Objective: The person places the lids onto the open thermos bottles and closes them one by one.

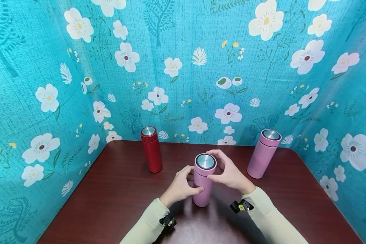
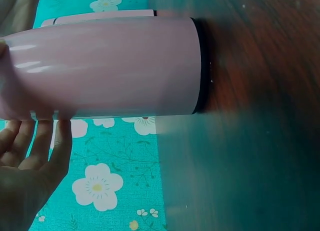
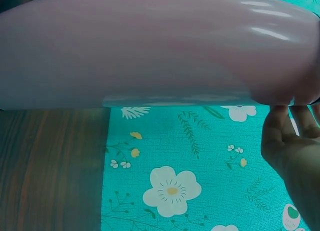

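A pink thermos (image 1: pixel 202 193) with a silver-topped lid (image 1: pixel 205 161) stands upright near the middle of the table, between both hands. Around its body, my left hand (image 1: pixel 178 186) grips with the thumb in front and the fingers behind. Higher up, my right hand (image 1: pixel 229 172) holds the lid area, thumb on the near side and fingers curled at the far side. The left wrist view shows the thermos's dark base (image 2: pixel 202 66) right at the tabletop. In the right wrist view, fingertips (image 3: pixel 276 115) press against the pink wall near its upper end.
A red thermos (image 1: pixel 152 152) stands at the back left of the dark wooden table (image 1: pixel 116 193). Another pink thermos (image 1: pixel 262 157) stands at the back right. Blue flowered cloth (image 1: pixel 183 84) hangs behind the table and along both sides.
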Demonstrator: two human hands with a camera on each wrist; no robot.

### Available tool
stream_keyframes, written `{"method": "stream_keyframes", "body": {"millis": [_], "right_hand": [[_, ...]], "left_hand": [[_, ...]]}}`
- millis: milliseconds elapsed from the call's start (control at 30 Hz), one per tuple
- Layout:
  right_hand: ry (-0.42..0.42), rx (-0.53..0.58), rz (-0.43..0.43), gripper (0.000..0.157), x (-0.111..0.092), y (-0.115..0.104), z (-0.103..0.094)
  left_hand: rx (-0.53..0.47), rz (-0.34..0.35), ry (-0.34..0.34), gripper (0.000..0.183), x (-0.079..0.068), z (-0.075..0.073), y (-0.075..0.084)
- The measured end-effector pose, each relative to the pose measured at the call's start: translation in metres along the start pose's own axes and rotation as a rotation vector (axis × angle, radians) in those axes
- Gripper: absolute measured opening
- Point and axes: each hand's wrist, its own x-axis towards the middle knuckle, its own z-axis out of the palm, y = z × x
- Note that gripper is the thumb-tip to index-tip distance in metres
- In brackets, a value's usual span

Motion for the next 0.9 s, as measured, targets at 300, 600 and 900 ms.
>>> {"method": "stream_keyframes", "body": {"millis": [300, 600, 900], "right_hand": [[0.006, 0.038, 0.027, 0.068, -0.001, 0.016, -0.003], [0.038, -0.012, 0.039, 0.069, 0.001, 0.013, -0.001], [0.058, -0.018, 0.049, 0.070, 0.000, 0.013, 0.000]], "left_hand": [[-0.028, -0.015, 0.024, 0.056, 0.000, -0.006, 0.023], [-0.056, -0.011, 0.044, 0.059, 0.003, 0.002, -0.005], [-0.043, -0.014, 0.023, 0.059, 0.005, 0.002, -0.004]]}}
